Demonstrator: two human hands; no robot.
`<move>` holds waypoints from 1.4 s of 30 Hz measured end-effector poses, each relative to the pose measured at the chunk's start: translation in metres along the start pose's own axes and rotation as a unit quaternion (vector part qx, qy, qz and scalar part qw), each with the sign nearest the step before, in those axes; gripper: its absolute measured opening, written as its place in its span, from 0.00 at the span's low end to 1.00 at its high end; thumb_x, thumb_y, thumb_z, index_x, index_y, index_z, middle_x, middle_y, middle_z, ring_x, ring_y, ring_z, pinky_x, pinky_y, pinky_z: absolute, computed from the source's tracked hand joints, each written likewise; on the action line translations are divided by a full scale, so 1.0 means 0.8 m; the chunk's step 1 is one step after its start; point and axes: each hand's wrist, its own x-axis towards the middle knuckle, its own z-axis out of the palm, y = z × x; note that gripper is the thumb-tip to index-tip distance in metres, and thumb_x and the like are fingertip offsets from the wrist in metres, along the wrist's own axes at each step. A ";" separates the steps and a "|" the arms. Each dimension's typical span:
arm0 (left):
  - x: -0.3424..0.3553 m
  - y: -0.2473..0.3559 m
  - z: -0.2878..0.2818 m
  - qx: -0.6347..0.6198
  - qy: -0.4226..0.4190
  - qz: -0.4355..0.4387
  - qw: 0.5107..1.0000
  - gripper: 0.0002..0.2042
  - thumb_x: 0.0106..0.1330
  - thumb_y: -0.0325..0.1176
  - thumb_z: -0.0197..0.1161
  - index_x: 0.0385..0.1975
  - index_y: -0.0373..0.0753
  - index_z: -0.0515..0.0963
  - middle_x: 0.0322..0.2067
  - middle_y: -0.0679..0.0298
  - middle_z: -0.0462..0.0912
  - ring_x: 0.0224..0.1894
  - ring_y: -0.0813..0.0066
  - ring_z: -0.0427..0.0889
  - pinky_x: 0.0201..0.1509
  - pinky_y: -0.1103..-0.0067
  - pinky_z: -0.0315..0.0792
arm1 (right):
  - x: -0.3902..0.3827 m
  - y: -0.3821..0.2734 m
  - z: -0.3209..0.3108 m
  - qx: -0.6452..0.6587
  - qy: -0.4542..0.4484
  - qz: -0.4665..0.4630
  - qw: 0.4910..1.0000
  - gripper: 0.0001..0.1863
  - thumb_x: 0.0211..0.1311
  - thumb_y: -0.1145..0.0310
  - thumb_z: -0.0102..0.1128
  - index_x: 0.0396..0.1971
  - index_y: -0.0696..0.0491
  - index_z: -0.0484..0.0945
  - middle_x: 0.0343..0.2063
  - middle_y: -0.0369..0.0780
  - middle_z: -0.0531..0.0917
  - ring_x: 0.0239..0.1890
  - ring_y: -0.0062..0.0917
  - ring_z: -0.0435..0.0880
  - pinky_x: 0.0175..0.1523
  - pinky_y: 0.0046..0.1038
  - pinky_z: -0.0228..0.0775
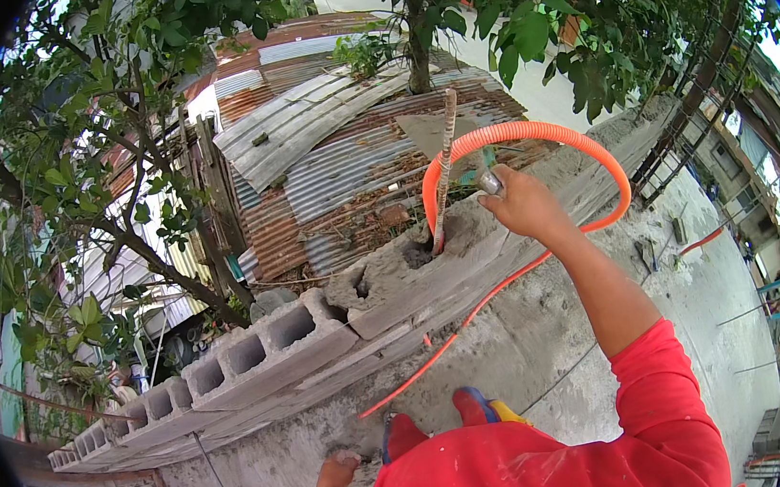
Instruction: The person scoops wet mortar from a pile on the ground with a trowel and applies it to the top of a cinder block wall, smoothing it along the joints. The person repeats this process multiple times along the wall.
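Although the fist hides much of it, a grey, metallic-looking tool end (491,181) is held above the block wall (407,304), grasped by the right hand (528,208). Handling, as judged: rigid, fairly light, slick if wet; best gripped with the fingers wrapped round it.

Left hand (337,473): low, beside the boots (471,407); cannot tell whether it holds anything.

Orange corrugated hose (512,131): one loop, arching beyond the right hand and running behind the forearm; contact with either uncertain. Judged light, springy, liable to kink; best taken on the ribbed bend.

Rebar (445,165): tilted, rising from the wall top beside the hose; a hard obstacle to leftward moves.

Edges: rough wall lip; open-celled hollow blocks (267,344) at left, probably abrasive and chip-prone.

Room: widest rightward, over the concrete floor (564,334); tighter inside the loop.
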 end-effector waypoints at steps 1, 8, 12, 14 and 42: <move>-0.005 0.046 -0.025 -0.006 -0.016 0.023 1.000 0.16 0.71 0.39 0.67 0.49 0.31 0.84 0.38 0.61 0.89 0.44 0.74 0.86 0.49 0.76 0.78 | -0.004 0.004 0.001 -0.010 0.001 0.011 1.000 0.26 0.63 0.56 0.69 0.55 0.58 0.78 0.44 0.57 0.86 0.51 0.55 0.85 0.56 0.50 0.76; -0.030 0.340 -0.127 -0.179 -0.073 0.315 0.929 0.14 0.75 0.32 0.64 0.56 0.34 0.80 0.48 0.61 0.88 0.50 0.76 0.84 0.57 0.75 0.77 | -0.077 0.116 -0.023 0.087 -0.116 0.248 0.958 0.34 0.61 0.54 0.74 0.58 0.65 0.78 0.50 0.57 0.86 0.55 0.47 0.86 0.60 0.43 0.75; 0.037 0.479 -0.133 -0.123 0.004 0.433 0.893 0.16 0.73 0.30 0.64 0.57 0.32 0.79 0.53 0.56 0.85 0.56 0.70 0.83 0.62 0.73 0.75 | -0.084 0.159 -0.020 0.096 -0.168 0.275 0.942 0.41 0.63 0.51 0.74 0.61 0.72 0.74 0.55 0.57 0.84 0.59 0.44 0.83 0.65 0.38 0.72; 0.083 0.540 -0.124 -0.073 0.035 0.469 0.879 0.20 0.70 0.31 0.65 0.60 0.32 0.77 0.57 0.51 0.82 0.60 0.60 0.82 0.67 0.70 0.73 | -0.077 0.168 -0.016 0.055 -0.191 0.230 0.953 0.41 0.62 0.52 0.76 0.64 0.68 0.74 0.61 0.58 0.81 0.64 0.43 0.81 0.69 0.35 0.68; 0.161 0.612 -0.055 0.083 0.173 0.465 0.864 0.16 0.63 0.29 0.66 0.51 0.31 0.81 0.50 0.43 0.84 0.53 0.41 0.82 0.59 0.61 0.76 | 0.060 0.126 -0.047 -0.114 -0.319 0.007 0.941 0.22 0.62 0.52 0.70 0.41 0.57 0.84 0.39 0.53 0.87 0.46 0.51 0.86 0.53 0.47 0.76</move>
